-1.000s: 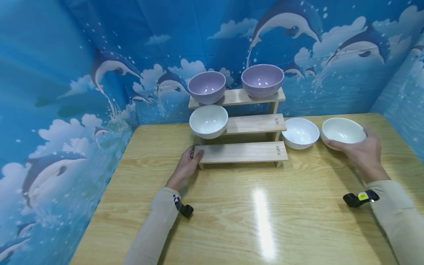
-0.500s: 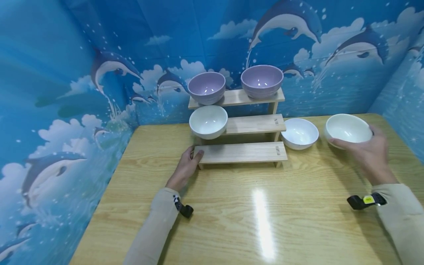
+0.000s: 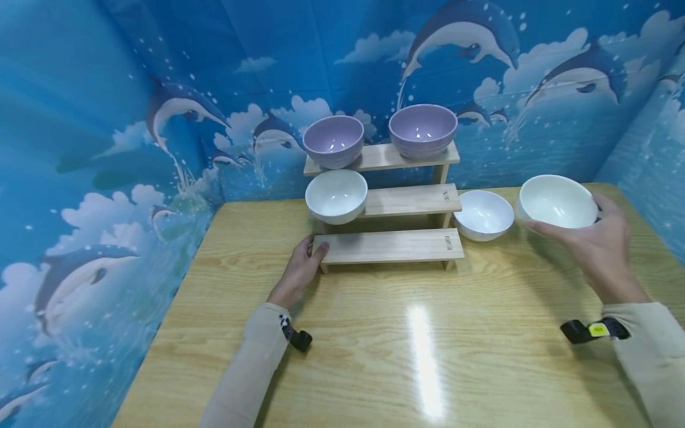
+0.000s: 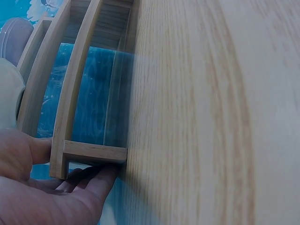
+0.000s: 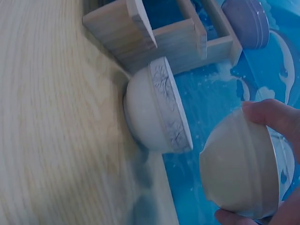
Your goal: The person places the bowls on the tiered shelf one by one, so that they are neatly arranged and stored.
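My right hand (image 3: 602,249) grips a white bowl (image 3: 558,202) by its rim at the right. In the right wrist view that bowl (image 5: 239,168) hangs above the table, apart from a second white bowl (image 5: 152,108) with a raised pattern under its rim. That second bowl stands on the table against the right end of a three-step wooden stand (image 3: 393,246). At the stand's lower left end, my left hand (image 3: 299,267) holds the bottom step, thumb on top and fingers beneath, as the left wrist view shows. Another white bowl (image 3: 337,199) sits on the middle step's left.
Two purple bowls, a left one (image 3: 334,142) and a right one (image 3: 423,132), stand on the top step. A blue dolphin-print cloth (image 3: 299,53) hangs behind and at both sides of the wooden table (image 3: 353,345).
My right hand has lifted the white bowl off the table, first shifting right, then up and slightly left. The left hand and the stand have stayed put.
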`<action>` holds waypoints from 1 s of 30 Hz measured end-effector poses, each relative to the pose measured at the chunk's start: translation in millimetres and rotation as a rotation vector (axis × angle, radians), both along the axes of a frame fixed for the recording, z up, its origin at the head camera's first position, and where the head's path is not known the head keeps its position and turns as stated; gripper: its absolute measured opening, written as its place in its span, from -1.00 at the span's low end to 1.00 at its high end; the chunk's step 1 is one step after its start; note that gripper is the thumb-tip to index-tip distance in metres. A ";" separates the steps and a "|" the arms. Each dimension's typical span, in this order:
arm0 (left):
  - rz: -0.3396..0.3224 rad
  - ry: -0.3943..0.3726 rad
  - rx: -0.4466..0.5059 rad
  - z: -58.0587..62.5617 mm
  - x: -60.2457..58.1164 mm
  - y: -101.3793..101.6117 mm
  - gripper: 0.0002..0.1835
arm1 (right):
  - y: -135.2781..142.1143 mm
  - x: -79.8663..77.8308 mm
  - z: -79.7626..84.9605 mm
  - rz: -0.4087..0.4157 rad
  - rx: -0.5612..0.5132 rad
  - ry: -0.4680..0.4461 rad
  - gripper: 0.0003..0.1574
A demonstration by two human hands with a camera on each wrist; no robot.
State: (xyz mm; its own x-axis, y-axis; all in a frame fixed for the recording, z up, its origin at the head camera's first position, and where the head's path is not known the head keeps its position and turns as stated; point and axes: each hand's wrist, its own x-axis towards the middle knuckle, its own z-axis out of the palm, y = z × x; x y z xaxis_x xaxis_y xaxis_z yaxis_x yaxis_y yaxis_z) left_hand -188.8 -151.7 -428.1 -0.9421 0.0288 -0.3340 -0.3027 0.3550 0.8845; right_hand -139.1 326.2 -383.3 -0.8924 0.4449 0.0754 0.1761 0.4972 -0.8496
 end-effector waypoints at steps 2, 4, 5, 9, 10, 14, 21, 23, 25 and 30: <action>0.002 0.000 0.004 -0.3 -0.3 0.1 -0.23 | -4.5 0.9 3.9 0.016 0.001 0.015 0.29; 0.006 -0.002 0.004 -0.5 -0.7 0.3 -0.23 | -10.2 1.3 7.7 0.027 0.008 0.028 0.27; 0.009 -0.005 -0.001 -0.2 -0.6 0.4 -0.23 | -12.9 1.7 9.6 0.032 0.005 0.035 0.27; 0.018 -0.015 -0.014 0.9 -0.6 0.7 -0.22 | -24.6 2.4 16.6 0.046 0.011 0.042 0.30; 0.020 -0.018 -0.017 1.3 -0.6 0.9 -0.22 | -27.5 2.7 18.4 0.048 0.015 0.037 0.33; 0.021 -0.020 -0.012 1.5 -0.6 1.1 -0.22 | -39.4 4.8 24.5 0.074 0.024 0.016 0.46; 0.022 -0.020 -0.022 1.3 -1.1 1.4 -0.22 | -56.7 7.4 30.6 0.134 0.011 0.035 0.51; 0.020 -0.018 -0.025 1.1 -1.5 1.3 -0.22 | -61.1 7.1 32.0 0.145 0.010 0.027 0.51; 0.018 -0.016 -0.024 1.2 -1.8 1.3 -0.22 | -65.6 6.5 33.5 0.153 0.015 0.018 0.53; 0.023 -0.018 -0.023 0.7 -1.3 1.1 -0.23 | -76.1 4.5 35.7 0.187 0.012 0.024 0.54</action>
